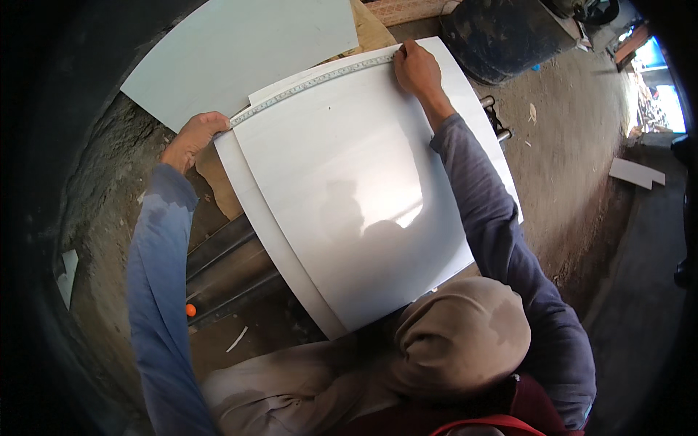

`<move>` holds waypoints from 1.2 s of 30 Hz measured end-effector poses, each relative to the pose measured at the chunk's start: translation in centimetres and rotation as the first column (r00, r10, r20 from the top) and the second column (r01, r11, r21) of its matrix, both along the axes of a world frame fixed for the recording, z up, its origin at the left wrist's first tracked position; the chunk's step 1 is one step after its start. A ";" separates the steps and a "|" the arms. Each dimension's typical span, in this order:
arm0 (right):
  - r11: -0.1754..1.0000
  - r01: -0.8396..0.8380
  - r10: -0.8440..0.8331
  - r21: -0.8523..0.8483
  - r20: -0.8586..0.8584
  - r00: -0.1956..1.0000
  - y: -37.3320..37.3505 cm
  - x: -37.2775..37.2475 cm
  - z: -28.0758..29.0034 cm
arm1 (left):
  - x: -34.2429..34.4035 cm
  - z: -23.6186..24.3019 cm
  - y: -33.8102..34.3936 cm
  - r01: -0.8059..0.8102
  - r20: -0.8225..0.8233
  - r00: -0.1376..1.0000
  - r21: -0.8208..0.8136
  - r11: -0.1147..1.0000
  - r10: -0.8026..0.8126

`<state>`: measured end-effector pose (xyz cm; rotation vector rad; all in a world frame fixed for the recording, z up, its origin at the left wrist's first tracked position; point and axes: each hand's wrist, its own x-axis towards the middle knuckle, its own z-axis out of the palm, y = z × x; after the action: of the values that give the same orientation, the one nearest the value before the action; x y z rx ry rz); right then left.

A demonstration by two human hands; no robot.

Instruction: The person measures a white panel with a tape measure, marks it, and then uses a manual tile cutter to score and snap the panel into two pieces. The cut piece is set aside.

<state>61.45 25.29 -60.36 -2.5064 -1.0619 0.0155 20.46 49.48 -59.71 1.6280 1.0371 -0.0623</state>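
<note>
A long grey steel ruler [313,82] with fine markings lies across the far edge of a glossy white sheet [334,167]. Its left end is pinched by my left hand [195,139], closed at the sheet's far left corner. My right hand [420,76] is closed over the ruler's right end and rests on the white surface, its fingertips partly hidden. Another white sheet [273,240] lies beneath the glossy one and shows along its left side.
A pale large sheet [240,58] lies beyond the work at far left. At far right stands a dark drum-like container [502,40]. Dark metal rails [225,254] run under the sheets, beside a small orange ball [190,310]. My bent knee [465,334] is near the sheets' front edge.
</note>
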 end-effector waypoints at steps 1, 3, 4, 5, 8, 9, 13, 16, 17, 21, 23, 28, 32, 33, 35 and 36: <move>1.000 -0.011 0.011 0.008 0.012 1.000 0.0 -0.1 0.0 | -0.1 0.0 -0.1 0.006 -0.020 1.000 0.039 0.999 -0.006; 0.997 -0.054 0.051 0.057 0.047 0.998 0.1 0.0 -0.1 | -0.1 -0.1 0.0 -0.015 0.005 1.000 -0.114 0.993 0.016; 0.988 -0.096 0.085 0.123 0.088 0.992 0.1 0.1 -0.1 | 0.0 -0.1 0.1 -0.020 0.019 1.000 -0.178 0.984 0.024; 0.987 -0.093 0.083 0.128 0.082 0.993 0.1 0.2 -0.1 | 0.0 -0.1 0.1 -0.017 -0.003 1.000 -0.096 0.995 0.017; 0.999 -0.005 0.006 -0.038 0.030 1.000 0.0 0.4 -0.2 | 0.0 -0.1 0.1 -0.017 -0.033 0.999 -0.037 0.999 0.016; 1.000 -0.018 0.018 0.012 -0.016 1.000 -0.2 0.3 -0.3 | 0.0 -0.2 0.0 -0.023 -0.018 1.000 0.026 0.999 0.023; 0.994 -0.087 0.083 0.071 0.062 0.995 0.5 0.8 -0.5 | 0.0 -0.1 -0.1 -0.045 0.022 0.999 -0.162 0.986 0.050; 0.998 -0.041 0.041 0.040 0.005 0.999 0.2 1.1 -1.0 | 0.1 0.1 -0.2 -0.044 0.020 0.999 -0.088 0.995 0.046; 1.000 0.007 -0.007 0.024 0.004 1.000 0.1 1.0 -1.2 | 0.1 0.2 -0.2 -0.023 0.018 1.000 -0.035 0.999 0.024; 0.997 -0.048 0.045 0.067 0.047 0.998 0.7 1.2 -1.5 | 0.0 0.2 -0.5 -0.015 -0.013 1.000 -0.103 0.995 0.013; 0.997 -0.038 0.036 0.065 0.033 0.999 0.8 1.3 -1.4 | 0.1 0.1 -0.4 -0.029 -0.028 0.999 -0.092 0.995 0.027; 0.999 -0.041 0.041 -0.001 -0.013 0.999 -0.3 0.7 -0.7 | 0.0 -0.1 -0.2 0.017 -0.009 1.000 0.043 0.999 -0.016; 0.996 -0.065 0.061 0.063 0.059 0.996 0.9 0.7 -0.2 | 0.0 -0.3 -0.1 -0.068 -0.016 0.998 -0.150 0.986 0.067; 0.997 -0.062 0.060 0.051 0.053 0.997 0.7 0.7 -0.3 | -0.1 -0.3 -0.2 -0.060 -0.002 0.998 -0.135 0.989 0.061; 1.000 -0.009 0.009 0.027 0.015 1.000 0.6 0.7 -0.3 | 0.0 -0.3 -0.2 -0.025 -0.010 1.000 0.004 1.000 0.025; 0.999 0.034 -0.034 0.002 -0.008 0.999 0.5 0.6 -0.4 | 0.0 -0.3 -0.2 -0.012 -0.029 0.999 0.071 0.997 0.014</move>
<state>62.09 25.80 -60.72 -2.5200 -1.0155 0.0143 20.46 49.28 -59.99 1.6880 1.0832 -0.0412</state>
